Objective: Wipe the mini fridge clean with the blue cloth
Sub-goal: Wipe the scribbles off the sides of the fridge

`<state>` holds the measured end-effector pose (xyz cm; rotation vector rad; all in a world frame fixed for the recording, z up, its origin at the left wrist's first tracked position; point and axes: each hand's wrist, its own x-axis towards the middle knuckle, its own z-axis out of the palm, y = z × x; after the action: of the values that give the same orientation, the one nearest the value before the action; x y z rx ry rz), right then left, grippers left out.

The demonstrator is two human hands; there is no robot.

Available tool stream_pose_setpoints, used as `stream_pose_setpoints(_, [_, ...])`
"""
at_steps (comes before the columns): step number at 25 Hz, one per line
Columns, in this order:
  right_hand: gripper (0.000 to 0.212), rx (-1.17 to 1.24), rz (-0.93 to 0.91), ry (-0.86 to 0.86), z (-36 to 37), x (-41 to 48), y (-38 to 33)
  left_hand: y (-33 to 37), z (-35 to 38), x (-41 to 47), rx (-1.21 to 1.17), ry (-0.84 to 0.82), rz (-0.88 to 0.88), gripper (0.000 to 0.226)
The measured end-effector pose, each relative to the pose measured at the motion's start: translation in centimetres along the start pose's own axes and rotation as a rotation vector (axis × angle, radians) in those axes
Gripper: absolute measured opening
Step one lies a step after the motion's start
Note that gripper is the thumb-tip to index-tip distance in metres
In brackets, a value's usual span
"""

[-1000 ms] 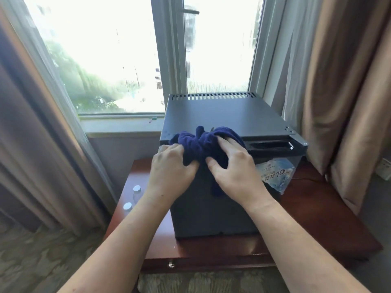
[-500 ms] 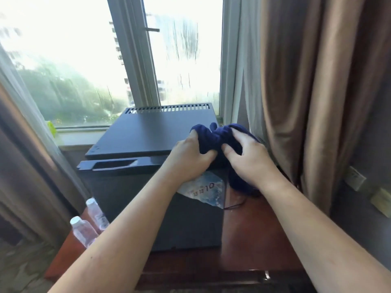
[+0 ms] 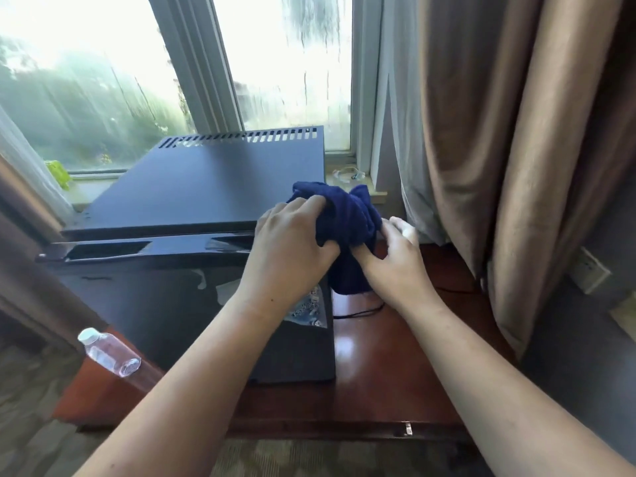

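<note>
My left hand (image 3: 289, 242) and my right hand (image 3: 395, 266) both hold the blue cloth (image 3: 347, 215), which is bunched into a thick wad at the front right corner of the mini fridge (image 3: 206, 187). Part of the wad lies on the fridge's flat dark top and the rest hangs down past its right side. My left fingers (image 3: 303, 204) are curled over the upper left of the cloth and grip it, with the palm lying over the fridge's front top edge. My right thumb digs into the lower folds and my right fingers wrap round the cloth's far side, so that hand grips it too. The fridge stands on a glossy reddish wooden tabletop (image 3: 378, 373) in front of a window (image 3: 285, 63), with a row of vent slots along the back of its top and a long recessed handle along the top of its door. A pale blue sticker (image 3: 309, 309) shows on the door just under my left wrist. A thin black cable (image 3: 361, 313) lies on the tabletop just right of the fridge. A small clear bottle (image 3: 108, 352) with a white cap is to the fridge's left. Brown curtains (image 3: 516, 132) hang at the right.
</note>
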<state>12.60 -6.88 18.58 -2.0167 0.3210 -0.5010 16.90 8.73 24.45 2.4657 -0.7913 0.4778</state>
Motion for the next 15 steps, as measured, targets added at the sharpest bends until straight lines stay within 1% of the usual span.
stream_pose_setpoints(2, [0.033,0.266,0.111,-0.066,0.5,0.4,0.3,0.0,0.2,0.2,-0.006,-0.003,0.006,0.031])
stream_pose_setpoints(4, [0.031,0.5,0.247,-0.091,1.1,1.1,1.0,0.1,0.3,0.5,0.003,0.001,-0.012,0.034])
stream_pose_setpoints(7, [0.041,0.693,0.326,-0.047,2.0,1.9,1.7,0.5,0.4,0.3,0.025,-0.019,-0.056,0.038])
stream_pose_setpoints(10, [0.039,0.899,0.396,-0.062,1.9,3.4,2.3,1.7,0.9,-0.2,0.165,-0.032,-0.134,0.038])
stream_pose_setpoints(12, [0.046,1.029,0.449,-0.145,1.3,4.3,2.5,3.1,1.9,-0.3,0.274,-0.019,-0.195,0.032])
stream_pose_setpoints(13, [0.049,1.075,0.47,-0.23,0.5,4.7,2.5,4.3,2.6,-0.5,0.334,-0.009,-0.23,0.03])
stream_pose_setpoints(15, [0.053,1.084,0.446,-0.402,-0.8,5.3,3.0,6.6,4.2,-0.8,0.423,-0.011,-0.271,0.039])
